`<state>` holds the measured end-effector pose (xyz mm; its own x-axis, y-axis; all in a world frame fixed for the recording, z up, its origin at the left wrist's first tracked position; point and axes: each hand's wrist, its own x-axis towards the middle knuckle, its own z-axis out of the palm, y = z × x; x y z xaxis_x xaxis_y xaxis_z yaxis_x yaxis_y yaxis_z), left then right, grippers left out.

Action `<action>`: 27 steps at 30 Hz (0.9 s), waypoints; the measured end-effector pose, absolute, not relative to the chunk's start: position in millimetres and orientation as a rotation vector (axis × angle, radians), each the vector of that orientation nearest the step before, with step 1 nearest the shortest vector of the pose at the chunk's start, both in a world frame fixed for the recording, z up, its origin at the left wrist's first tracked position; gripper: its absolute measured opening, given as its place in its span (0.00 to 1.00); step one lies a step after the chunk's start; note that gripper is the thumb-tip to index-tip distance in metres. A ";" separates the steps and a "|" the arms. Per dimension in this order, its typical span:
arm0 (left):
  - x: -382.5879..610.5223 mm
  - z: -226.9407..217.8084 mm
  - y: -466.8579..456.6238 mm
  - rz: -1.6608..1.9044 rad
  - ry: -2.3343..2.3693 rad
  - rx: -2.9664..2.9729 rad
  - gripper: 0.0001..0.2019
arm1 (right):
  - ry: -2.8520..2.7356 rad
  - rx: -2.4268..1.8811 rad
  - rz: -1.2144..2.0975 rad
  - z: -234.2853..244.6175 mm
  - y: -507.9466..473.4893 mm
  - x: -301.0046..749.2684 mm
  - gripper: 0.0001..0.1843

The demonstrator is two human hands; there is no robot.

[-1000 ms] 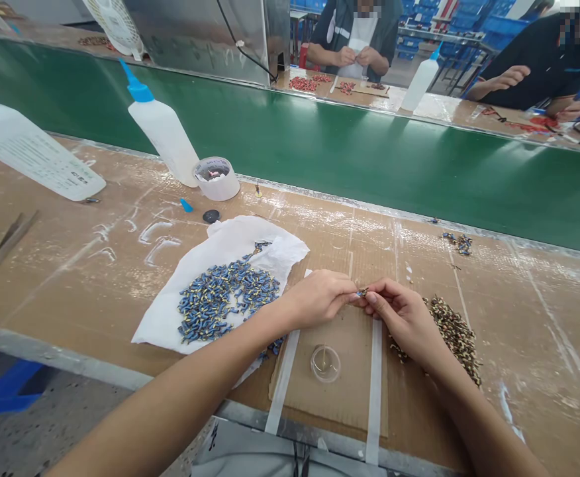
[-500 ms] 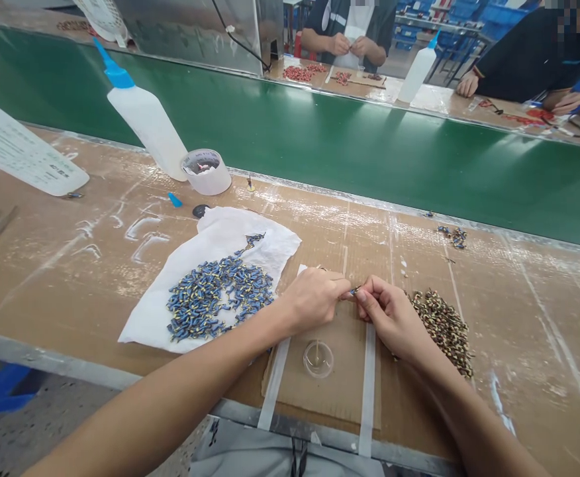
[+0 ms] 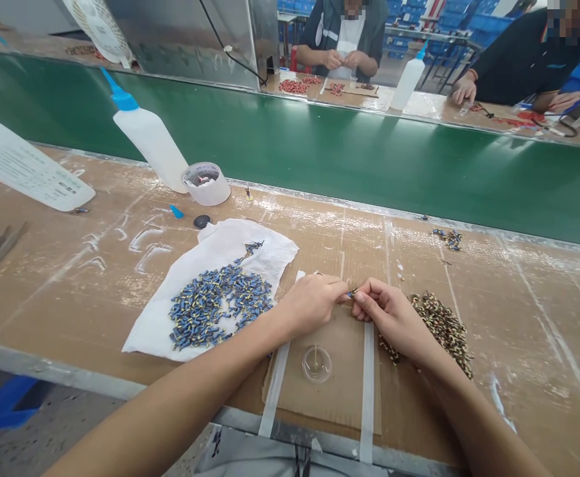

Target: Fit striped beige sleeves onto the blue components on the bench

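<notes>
My left hand and my right hand meet fingertip to fingertip above a taped-down cardboard sheet. Both pinch one tiny blue part between them. Left of my hands, a pile of small blue and yellow parts lies on a white paper sheet. Right of my right hand sits a heap of small dark brown and yellow parts. A small clear round dish stands on the cardboard just below my hands.
A white squeeze bottle with a blue nozzle and a tape roll stand at the back left by the green conveyor belt. A large white bottle lies far left. Two people work across the belt.
The view shifted a little; my hands stay together, still pinching the small part, with only slight finger movement.
</notes>
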<state>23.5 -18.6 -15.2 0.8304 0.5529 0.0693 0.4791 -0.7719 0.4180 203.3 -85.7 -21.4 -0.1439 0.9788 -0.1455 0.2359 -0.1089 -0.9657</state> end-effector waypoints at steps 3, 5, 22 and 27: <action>21.3 -12.3 -15.4 0.276 0.728 2.574 0.08 | -1.358 -1.398 1.358 -21.4 -84.7 205.7 0.14; 19.8 -11.2 -14.3 0.285 0.702 2.547 0.08 | -1.346 -1.413 1.357 -22.0 -84.5 206.7 0.14; 26.2 -11.6 -19.8 0.185 0.786 2.614 0.09 | -1.708 -1.575 0.993 -29.0 -89.3 200.1 0.12; 28.9 -10.2 -21.6 0.164 0.856 2.599 0.07 | -1.729 -1.611 0.919 -29.2 -88.3 196.3 0.11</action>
<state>28.9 -21.6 -10.2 0.8056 0.5923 -0.0128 0.5456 -0.7334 0.4056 196.3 -88.3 -29.2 -0.0867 0.9958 -0.0309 0.5830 0.0256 -0.8121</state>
